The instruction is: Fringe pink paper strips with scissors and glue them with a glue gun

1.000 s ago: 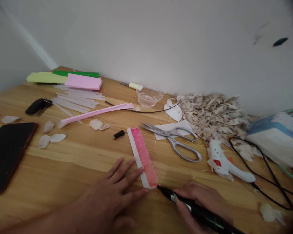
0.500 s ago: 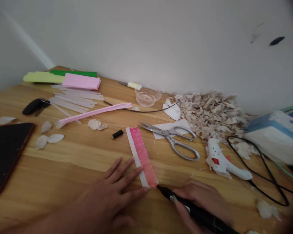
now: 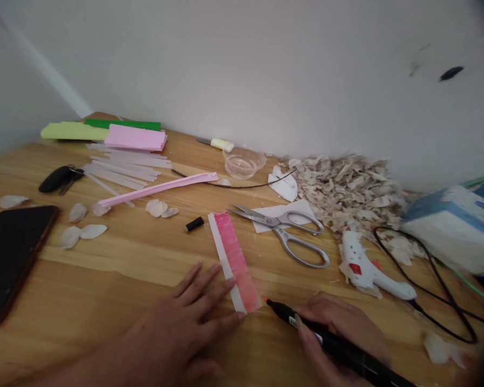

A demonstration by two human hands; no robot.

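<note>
The left hand (image 3: 185, 328) lies flat on the wooden table (image 3: 105, 279), its fingers (image 3: 209, 287) spread and straight, holding nothing. The fingertips press the white edge of a paper strip (image 3: 234, 260), which is coloured pink on most of its width. The strip lies near the middle of the table, its near end between both hands. The right hand (image 3: 338, 330) has its fingers closed around a black marker (image 3: 326, 344). The red tip of the marker is just beside the near right corner of the strip; I cannot tell if it touches the paper. Behind the strip lie scissors (image 3: 290, 231) and, further right, a white glue gun (image 3: 366, 266).
</note>
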